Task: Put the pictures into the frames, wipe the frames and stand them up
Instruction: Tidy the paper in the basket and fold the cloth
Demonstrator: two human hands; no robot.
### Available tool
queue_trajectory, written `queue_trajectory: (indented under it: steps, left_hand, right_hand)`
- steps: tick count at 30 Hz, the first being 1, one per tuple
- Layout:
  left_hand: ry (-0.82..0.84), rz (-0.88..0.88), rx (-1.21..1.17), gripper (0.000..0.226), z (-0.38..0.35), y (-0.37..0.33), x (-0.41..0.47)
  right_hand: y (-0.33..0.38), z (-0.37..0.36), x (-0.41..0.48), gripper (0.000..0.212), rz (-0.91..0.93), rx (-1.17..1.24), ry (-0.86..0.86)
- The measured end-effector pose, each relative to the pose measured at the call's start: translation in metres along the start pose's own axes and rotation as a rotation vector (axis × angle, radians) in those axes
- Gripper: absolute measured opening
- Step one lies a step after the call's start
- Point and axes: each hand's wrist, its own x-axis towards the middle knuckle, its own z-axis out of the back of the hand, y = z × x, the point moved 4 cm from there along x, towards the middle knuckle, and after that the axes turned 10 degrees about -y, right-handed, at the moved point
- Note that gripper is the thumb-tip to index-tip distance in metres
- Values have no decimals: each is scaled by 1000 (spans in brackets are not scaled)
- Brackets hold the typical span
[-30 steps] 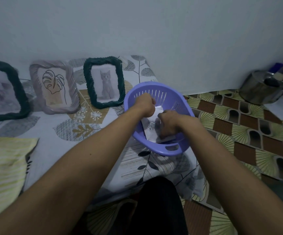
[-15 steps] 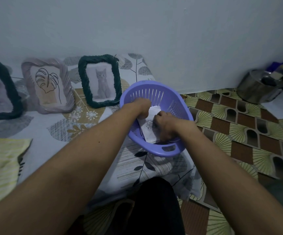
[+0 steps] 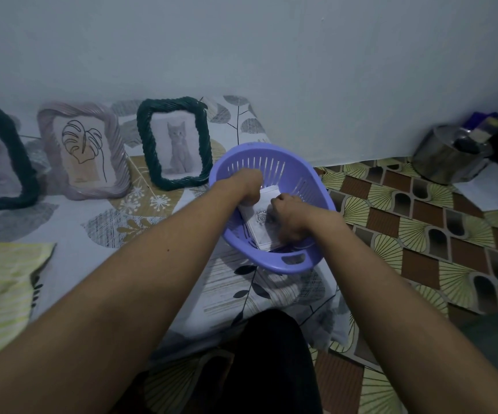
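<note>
No words, numbers or brand names can be read anywhere. The leaf frame (image 3: 82,150) at ten o'clock and the cat frame (image 3: 174,143) at eleven o'clock show drawings only. The card (image 3: 259,219) at the centre bears a spiral mark.

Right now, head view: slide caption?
Left hand and right hand on white picture prints in a purple slotted plastic basket.

Single head-worn view, forward and down, close.

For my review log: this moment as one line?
hands: left hand, right hand curled on pictures in purple basket | frames: cat frame, leaf frame, dark frame standing
</note>
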Motion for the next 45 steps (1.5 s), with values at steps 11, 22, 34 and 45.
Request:
queue_trajectory:
  steps: [11, 22, 34, 45]
  left_hand:
    - [-517, 150, -837, 35, 58, 25, -81]
    - [-600, 280, -700, 14, 46, 113, -223]
    - [-487, 567, -188, 25, 2, 235, -333]
    - [-544, 848, -255, 54, -19, 278, -364]
  right_hand:
    - [46, 41, -21, 25, -337, 1146, -524]
    - [173, 23, -42, 14, -299, 1542, -505]
    - [319, -50, -39, 19, -179, 1359, -128]
    - [366, -65, -19, 43, -41, 1075, -112]
